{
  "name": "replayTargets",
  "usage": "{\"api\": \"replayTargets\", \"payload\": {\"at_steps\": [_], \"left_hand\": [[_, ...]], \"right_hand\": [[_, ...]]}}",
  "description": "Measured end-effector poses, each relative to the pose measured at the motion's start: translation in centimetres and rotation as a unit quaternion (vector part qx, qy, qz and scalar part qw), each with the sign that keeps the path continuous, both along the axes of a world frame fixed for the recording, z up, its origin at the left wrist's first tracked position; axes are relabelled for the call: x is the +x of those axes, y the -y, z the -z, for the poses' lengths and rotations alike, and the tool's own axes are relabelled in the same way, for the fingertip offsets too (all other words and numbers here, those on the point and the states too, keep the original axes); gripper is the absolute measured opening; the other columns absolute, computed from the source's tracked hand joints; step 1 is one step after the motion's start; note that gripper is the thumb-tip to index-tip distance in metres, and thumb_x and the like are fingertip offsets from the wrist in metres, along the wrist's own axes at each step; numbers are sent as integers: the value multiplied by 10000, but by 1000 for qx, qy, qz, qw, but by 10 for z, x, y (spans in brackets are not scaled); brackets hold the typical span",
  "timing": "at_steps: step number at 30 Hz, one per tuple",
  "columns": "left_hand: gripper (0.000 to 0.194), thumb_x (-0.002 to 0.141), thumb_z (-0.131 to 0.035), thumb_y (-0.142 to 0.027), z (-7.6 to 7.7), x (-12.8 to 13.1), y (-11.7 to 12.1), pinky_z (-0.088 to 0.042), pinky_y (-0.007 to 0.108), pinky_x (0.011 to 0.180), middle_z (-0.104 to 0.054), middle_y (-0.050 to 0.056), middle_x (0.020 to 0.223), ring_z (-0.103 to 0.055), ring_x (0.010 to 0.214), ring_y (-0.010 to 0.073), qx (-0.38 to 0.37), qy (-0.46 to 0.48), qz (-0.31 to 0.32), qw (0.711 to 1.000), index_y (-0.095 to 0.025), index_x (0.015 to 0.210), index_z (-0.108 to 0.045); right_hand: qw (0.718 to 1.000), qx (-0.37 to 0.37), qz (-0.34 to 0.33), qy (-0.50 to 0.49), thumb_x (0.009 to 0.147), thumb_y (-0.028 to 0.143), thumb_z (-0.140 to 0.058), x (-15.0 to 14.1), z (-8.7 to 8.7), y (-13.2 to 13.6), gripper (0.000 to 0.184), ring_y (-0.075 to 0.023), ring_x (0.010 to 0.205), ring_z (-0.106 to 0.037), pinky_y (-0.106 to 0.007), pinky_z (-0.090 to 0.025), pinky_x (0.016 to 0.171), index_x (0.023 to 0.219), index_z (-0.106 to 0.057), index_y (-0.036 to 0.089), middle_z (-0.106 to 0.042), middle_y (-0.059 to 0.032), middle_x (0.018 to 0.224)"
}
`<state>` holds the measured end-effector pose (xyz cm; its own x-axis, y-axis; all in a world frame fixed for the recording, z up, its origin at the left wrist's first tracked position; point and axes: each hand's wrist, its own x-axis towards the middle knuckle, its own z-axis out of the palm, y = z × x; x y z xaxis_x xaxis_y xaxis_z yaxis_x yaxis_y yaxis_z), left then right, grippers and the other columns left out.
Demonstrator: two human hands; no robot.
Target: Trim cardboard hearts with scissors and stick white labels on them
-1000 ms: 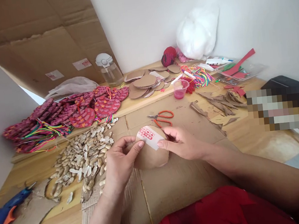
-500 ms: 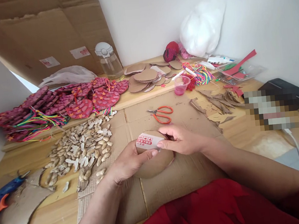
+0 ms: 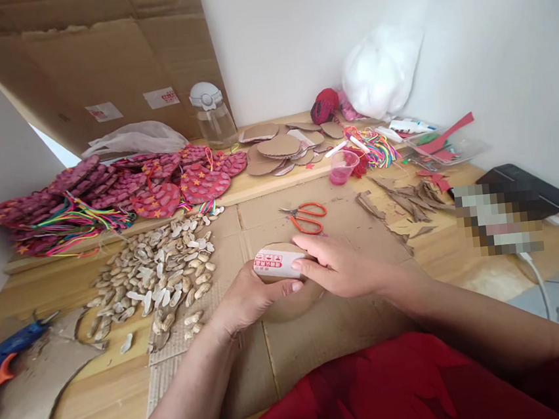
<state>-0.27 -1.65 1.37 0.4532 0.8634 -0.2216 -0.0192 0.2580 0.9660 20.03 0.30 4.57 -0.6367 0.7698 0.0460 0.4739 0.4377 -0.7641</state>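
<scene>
Over the last second, the cardboard disc (image 3: 293, 308) turned: its red-printed white tape (image 3: 275, 264) went from slanted to nearly level. Left grip (image 3: 254, 299) shifted, thumb moving from tape edge to cardboard below.

Cardboard disc (image 3: 277, 266) and sheet (image 3: 112, 67) bear illegible red print (image 3: 270, 260).

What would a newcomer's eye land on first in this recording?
Probably the heap of pink ornaments at the back left, peanut shells spread in front of it. Then the centre, where left hand and right hand hold a rounded cardboard piece, orange-handled scissors lying just beyond.
</scene>
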Motion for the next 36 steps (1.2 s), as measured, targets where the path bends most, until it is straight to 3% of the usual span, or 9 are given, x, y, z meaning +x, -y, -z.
{"api": "replayTargets", "payload": {"at_steps": [4,6,9,11,14,20,26,32,36], "left_hand": [[482,678,-868,-282,-5,-3,0,-481,321,975,-763,49,1124,-686,1060,229,-2,-11,-23,1000,-183,1123,-710],[498,640,-889,-315,-7,-4,0,-499,347,956,-767,71,1105,-692,1047,257,-21,-24,-55,998,-161,1084,-724],[532,591,-914,-346,-8,-5,0,-517,371,937,-767,95,1096,-696,1040,284,-45,-23,-94,994,-144,1048,-733],[554,579,-922,-350,-8,-5,0,-520,373,938,-767,95,1101,-694,1051,285,-49,-10,-103,993,-150,1059,-730],[570,583,-924,-341,-9,-5,1,-522,368,943,-760,93,1128,-693,1065,280,-45,1,-105,993,-162,1086,-723],[544,612,-914,-334,-12,-7,3,-529,351,935,-755,87,1146,-689,1091,275,-50,23,-101,993,-177,1098,-724],[545,611,-914,-327,-12,-7,3,-535,364,921,-762,99,1119,-695,1073,285,-48,31,-94,994,-163,1093,-720],[575,616,-909,-340,-14,-8,3,-522,379,942,-745,115,1163,-680,1103,296,-37,22,-101,994,-160,1125,-711],[566,624,-903,-349,-15,-9,3,-522,385,941,-745,115,1163,-678,1098,297,-26,19,-94,995,-158,1122,-711]], "right_hand": [[998,-42,-36,26,1012,441,-382,9,-9,-25,305,-147,718,-520,-273,-386,645,866,-499,201,-571,-8,808],[998,-10,-3,54,1030,476,-313,17,-7,-45,396,-162,780,-572,-276,-402,685,893,-558,196,-631,-32,864],[965,101,106,216,961,406,-497,28,9,-75,242,-172,787,-591,-270,-380,665,916,-603,193,-674,-44,878],[953,120,119,252,887,305,-590,30,22,-89,123,-179,784,-595,-270,-365,647,911,-612,186,-684,-51,871],[942,134,132,280,842,293,-640,28,32,-100,153,-201,836,-614,-277,-366,650,940,-620,176,-698,-85,949],[915,142,154,346,830,409,-680,22,24,-102,287,-260,879,-647,-305,-395,673,980,-654,166,-713,-134,993],[906,161,108,376,834,388,-681,22,7,-103,401,-297,1097,-608,-326,-423,816,1161,-646,158,-665,-163,1211],[901,129,105,401,800,341,-665,16,-1,-101,185,-277,863,-666,-313,-392,671,811,-704,160,-732,-152,902],[910,116,121,379,820,362,-622,18,0,-90,231,-266,719,-644,-320,-338,591,732,-660,152,-702,-157,740]]}}
